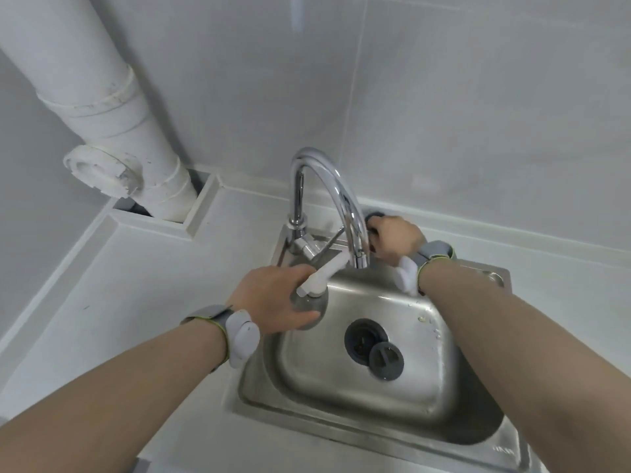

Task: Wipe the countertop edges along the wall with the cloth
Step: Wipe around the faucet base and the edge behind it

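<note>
My right hand (396, 238) grips a dark cloth (371, 218) and presses it on the white countertop's raised edge (512, 238) along the back wall, just behind the chrome faucet (327, 186). Most of the cloth is hidden under my fingers and behind the faucet spout. My left hand (269, 298) holds a small clear spray bottle (312, 307) with a white nozzle (326, 271) above the sink's left rim, with the nozzle aimed towards the faucet. Both wrists wear grey bands.
A steel sink (341, 397) sits in the white countertop (153, 268), with a dark drain (363, 339) and a loose stopper (386, 360) in its basin. A thick white pipe (102, 97) drops through a cut-out at the back left corner.
</note>
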